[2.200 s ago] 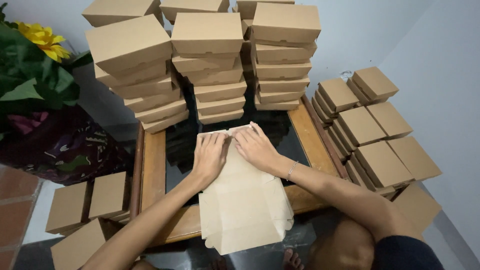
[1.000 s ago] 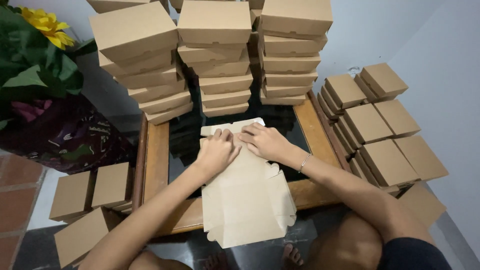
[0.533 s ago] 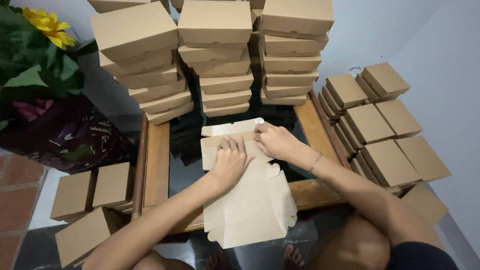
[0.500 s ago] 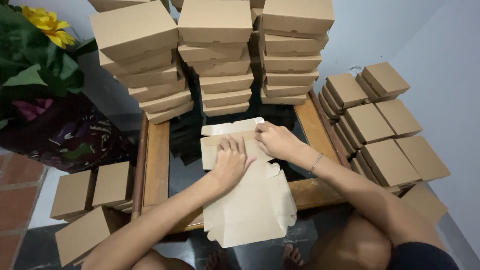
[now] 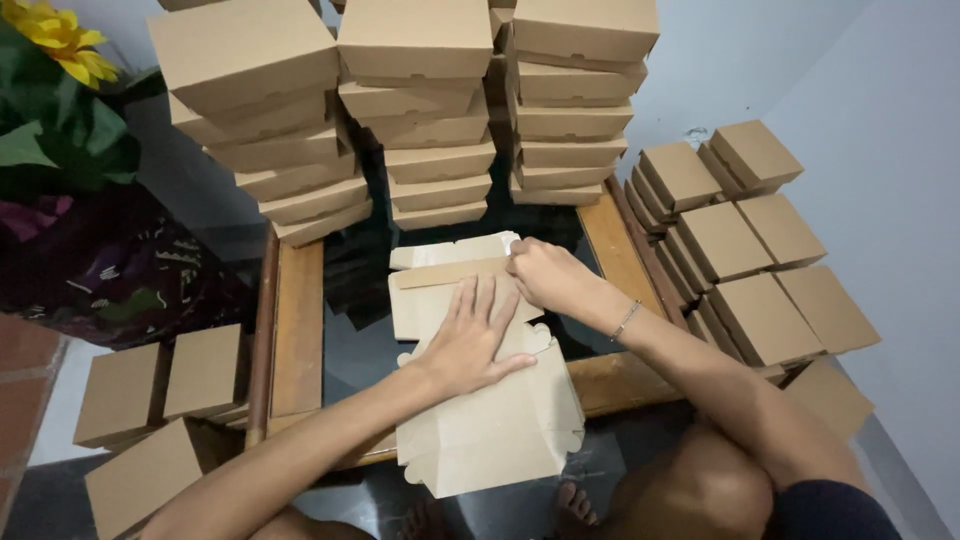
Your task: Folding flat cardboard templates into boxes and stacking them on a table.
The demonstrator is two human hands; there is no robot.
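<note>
Soft even light, wide-angle edge distortion

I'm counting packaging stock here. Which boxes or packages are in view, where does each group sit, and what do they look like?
Flat box blank: pale brown card, unfolded on the glass-topped table, under the left hand; the right hand pinches its far flap.
Stacked boxes: three tall piles at the table's far end, brown, shallow, closed.
Right boxes: brown, closed, in rows on the floor.
Left boxes: brown, few, on the floor.

My arms are bare to the elbow and past it. A thin bracelet [image 5: 626, 320] circles my right wrist, and dark shorts [image 5: 835, 508] cover my right thigh.
</note>
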